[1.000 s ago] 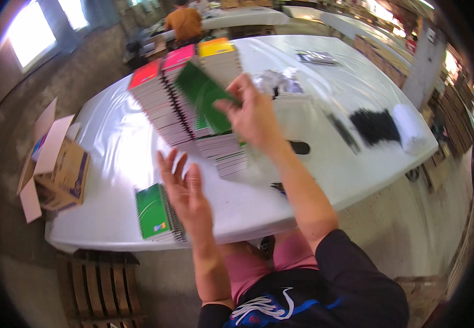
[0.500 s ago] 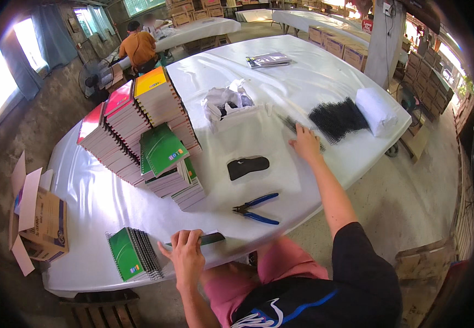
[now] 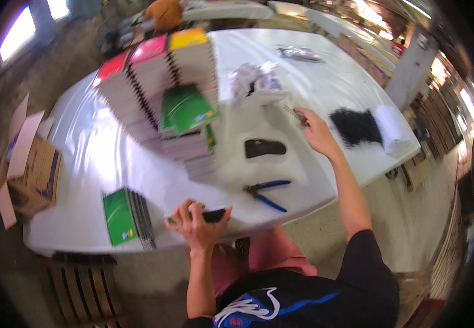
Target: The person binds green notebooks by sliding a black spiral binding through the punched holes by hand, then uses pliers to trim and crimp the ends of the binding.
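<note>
At the table's front edge, my left hand (image 3: 196, 225) grips a thin green-covered notebook (image 3: 215, 215), seen nearly edge-on, its fingers and thumb spread along it. Out over the table my right hand (image 3: 318, 132) is closed on a dark spiral binding coil (image 3: 291, 111), blurred by motion. Between my hands lie a flat black piece (image 3: 265, 148), its kind unclear, and blue-handled cutting pliers (image 3: 267, 192) with handles apart. To the right of my right hand is a pile of black coils (image 3: 355, 127). Green spiral notebooks (image 3: 121, 217) stand stacked left of my left hand.
Tall stacks of notebooks (image 3: 185, 63) with red and yellow covers rise at centre left, green ones (image 3: 189, 109) before them. A crumpled white-lined box (image 3: 256, 90) sits behind the black piece. A white roll (image 3: 394, 131) lies far right; an open carton (image 3: 34, 175) stands left.
My right hand has lifted a coil from beside the pile and swung it leftward. My left thumb now wraps the notebook's right end. The whole view has shifted and tilted.
</note>
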`<action>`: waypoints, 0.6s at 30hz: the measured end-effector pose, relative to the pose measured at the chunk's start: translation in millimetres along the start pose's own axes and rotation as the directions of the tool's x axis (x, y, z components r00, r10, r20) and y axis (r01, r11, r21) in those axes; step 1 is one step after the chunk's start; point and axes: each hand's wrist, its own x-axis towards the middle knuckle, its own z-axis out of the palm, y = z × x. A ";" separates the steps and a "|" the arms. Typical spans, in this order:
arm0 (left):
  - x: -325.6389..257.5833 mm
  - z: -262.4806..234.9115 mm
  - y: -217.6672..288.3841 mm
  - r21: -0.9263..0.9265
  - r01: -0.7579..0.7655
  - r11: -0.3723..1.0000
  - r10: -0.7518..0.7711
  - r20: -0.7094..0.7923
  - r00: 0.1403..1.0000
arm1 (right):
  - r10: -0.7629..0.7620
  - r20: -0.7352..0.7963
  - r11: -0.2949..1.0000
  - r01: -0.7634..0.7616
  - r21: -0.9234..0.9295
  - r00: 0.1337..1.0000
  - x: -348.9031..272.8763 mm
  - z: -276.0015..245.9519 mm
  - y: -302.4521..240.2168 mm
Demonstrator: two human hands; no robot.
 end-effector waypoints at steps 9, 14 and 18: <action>-2.5 3.0 0.7 -0.087 0.009 0.996 -0.015 -0.070 0.997 | -0.243 0.308 0.819 0.024 0.573 0.920 -94.4 74.9 -126.1; -2.0 2.4 -0.1 -0.076 0.001 0.997 -0.005 -0.044 0.999 | -0.225 0.260 0.838 0.050 0.543 0.939 -96.4 85.8 -133.4; -3.5 4.0 -2.2 -0.095 -0.005 0.995 0.003 -0.031 1.000 | -0.340 0.219 0.839 0.190 0.509 0.915 -89.6 86.2 -126.7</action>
